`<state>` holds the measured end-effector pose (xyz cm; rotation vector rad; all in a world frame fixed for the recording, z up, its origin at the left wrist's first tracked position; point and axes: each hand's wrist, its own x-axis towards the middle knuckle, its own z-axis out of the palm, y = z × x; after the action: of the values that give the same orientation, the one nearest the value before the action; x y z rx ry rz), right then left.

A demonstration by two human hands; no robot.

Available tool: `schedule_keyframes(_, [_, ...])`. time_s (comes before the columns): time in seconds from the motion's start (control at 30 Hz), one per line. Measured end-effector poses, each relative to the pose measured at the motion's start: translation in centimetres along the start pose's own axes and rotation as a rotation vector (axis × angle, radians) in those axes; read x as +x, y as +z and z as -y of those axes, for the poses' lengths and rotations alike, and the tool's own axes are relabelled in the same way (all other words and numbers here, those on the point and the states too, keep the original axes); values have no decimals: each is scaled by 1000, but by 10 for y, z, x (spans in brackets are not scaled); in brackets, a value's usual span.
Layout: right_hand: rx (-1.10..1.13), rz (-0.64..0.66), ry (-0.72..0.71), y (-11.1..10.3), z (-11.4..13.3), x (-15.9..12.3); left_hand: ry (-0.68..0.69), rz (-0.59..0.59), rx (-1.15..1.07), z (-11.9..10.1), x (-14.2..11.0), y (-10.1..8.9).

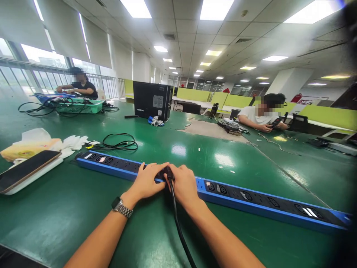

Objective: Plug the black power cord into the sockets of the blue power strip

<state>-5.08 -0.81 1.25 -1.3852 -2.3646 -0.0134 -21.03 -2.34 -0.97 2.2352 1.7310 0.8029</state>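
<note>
Left hand (pixel 147 181) curls half-open, steadying the blue power strip (pixel 237 192) on the green table (pixel 134 234); right hand (pixel 184 183) grips the black plug (pixel 167 172). Keeping the plug square and pressure straight avoids strain.

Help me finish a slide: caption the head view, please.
Left hand and right hand meet around the plug of a black cable at a long blue power strip.

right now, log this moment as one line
left hand: on power strip | right hand: at black plug | black cable: trails toward wearer | phone: left, on white object
</note>
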Motion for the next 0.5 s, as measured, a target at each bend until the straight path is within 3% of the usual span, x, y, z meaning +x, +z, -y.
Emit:
schedule_keyframes(0.17, [-72,138,53,-20,14,5,-17,37,-31,-6,-1,-2])
schedule_keyframes(0.33, [-118,191,86,-29,31,18,-22,20,-83,-6,-1,-4])
schedule_keyframes(0.5, [67,153,86,-20,12,21,-47,-8,-80,-2,1,1])
